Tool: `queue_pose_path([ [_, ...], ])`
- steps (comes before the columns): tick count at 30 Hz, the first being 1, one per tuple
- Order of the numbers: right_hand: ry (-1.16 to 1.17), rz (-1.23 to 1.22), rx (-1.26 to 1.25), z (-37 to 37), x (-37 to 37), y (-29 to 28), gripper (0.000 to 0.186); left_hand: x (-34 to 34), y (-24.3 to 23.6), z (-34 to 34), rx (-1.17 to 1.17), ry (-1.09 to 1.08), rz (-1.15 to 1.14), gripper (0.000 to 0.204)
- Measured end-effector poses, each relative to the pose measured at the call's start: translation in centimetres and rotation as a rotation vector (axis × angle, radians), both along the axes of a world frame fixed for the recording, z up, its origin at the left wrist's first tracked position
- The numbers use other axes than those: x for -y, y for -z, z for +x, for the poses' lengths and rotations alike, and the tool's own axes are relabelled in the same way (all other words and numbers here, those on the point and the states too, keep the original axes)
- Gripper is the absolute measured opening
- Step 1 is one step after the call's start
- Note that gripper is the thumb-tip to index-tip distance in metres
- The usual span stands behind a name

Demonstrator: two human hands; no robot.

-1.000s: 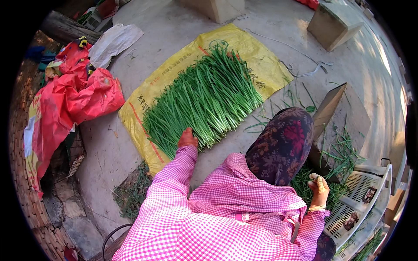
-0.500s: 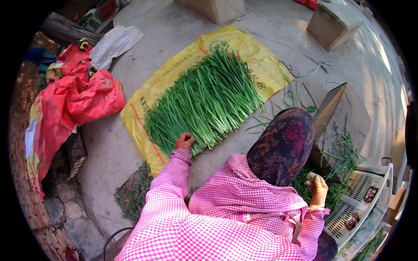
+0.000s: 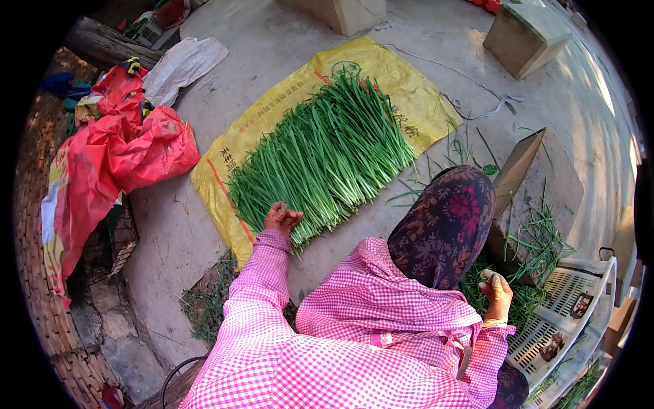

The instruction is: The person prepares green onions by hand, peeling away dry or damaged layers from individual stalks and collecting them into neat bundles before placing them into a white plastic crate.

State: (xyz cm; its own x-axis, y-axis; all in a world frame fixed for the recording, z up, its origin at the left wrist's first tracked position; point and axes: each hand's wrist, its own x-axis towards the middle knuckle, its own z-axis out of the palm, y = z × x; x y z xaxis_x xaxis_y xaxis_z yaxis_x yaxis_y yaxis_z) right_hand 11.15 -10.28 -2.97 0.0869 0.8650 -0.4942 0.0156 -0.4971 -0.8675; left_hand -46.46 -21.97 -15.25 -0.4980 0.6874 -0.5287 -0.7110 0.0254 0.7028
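Note:
Long green garlic chives [image 3: 327,150] lie side by side in a neat slanting row, pale stem ends toward me, on a flattened yellow woven sack [image 3: 402,71]. My left hand [image 3: 282,218] is closed at the near left end of the row, over its leaves and stems. Whether anything is in its fingers is hidden. At the right, beyond my raised knee, my right hand [image 3: 497,296] has its fingers curled together beside loose chives [image 3: 521,303]. I cannot make out what it holds, if anything.
A white slotted plastic crate [image 3: 565,300] stands at the right, next to a concrete block [image 3: 538,191] with greens scattered over it. A crumpled red plastic sheet [image 3: 126,163] lies at the left, near a white sack [image 3: 182,68]. A pale strap [image 3: 487,112] trails on the concrete floor.
My left hand has moved slightly left and turned at the wrist, along the near end of the chives. My right hand has stayed in place.

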Motion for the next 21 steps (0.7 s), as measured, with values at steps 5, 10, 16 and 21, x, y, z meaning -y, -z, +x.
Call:
queue_pose_path([
  [5, -0.012, -0.01, 0.007, 0.1, 0.0, 0.1, 0.025, 1.4, -1.8, -0.1, 0.057, 0.324, -0.044, 0.017],
  [10, -0.04, -0.039, 0.004, 0.1, 0.0, 0.3, 0.027, 0.6, -2.2, 2.4, -0.29, 0.907, -0.587, 0.035],
  [16, -0.067, -0.019, 0.008, -0.5, 0.2, 0.5, 0.028, -3.9, -4.8, 8.0, -1.016, 0.914, -1.035, 0.059],
  [21, -0.087, -0.038, -0.002, -0.9, 0.4, 0.2, 0.027, -4.8, -3.2, 9.1, -1.01, 0.85, -1.126, 0.05],
])
